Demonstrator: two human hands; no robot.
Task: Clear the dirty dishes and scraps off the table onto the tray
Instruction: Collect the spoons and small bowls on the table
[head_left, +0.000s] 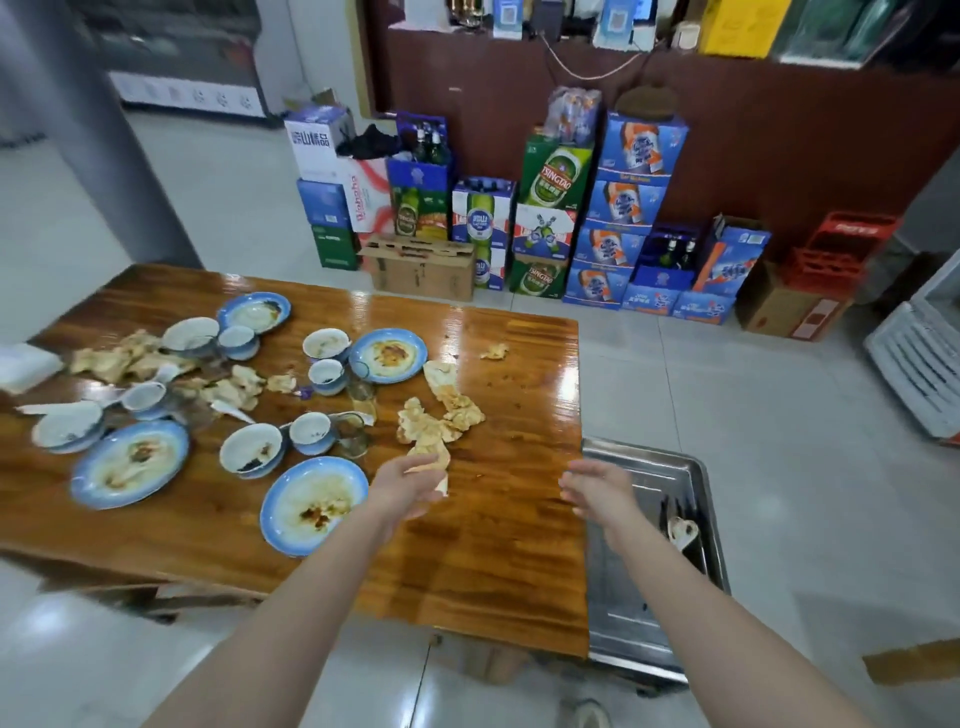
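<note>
Your left hand (402, 488) grips a scrap (431, 464), your right hand (595, 488) is relaxed, empty. The tray (623, 597) holds little; the dishes (311, 504) wait on the desk (493, 571).

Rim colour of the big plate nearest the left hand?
The plate has a blue rim, white centre with brown smears. Best in head view.

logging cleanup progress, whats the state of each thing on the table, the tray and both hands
left hand, grips a scrap
right hand, open, empty
tray, holds one piece
plates, dirty, on the table
bowls, dirty, on the table
loose scraps, scattered on the table
</note>
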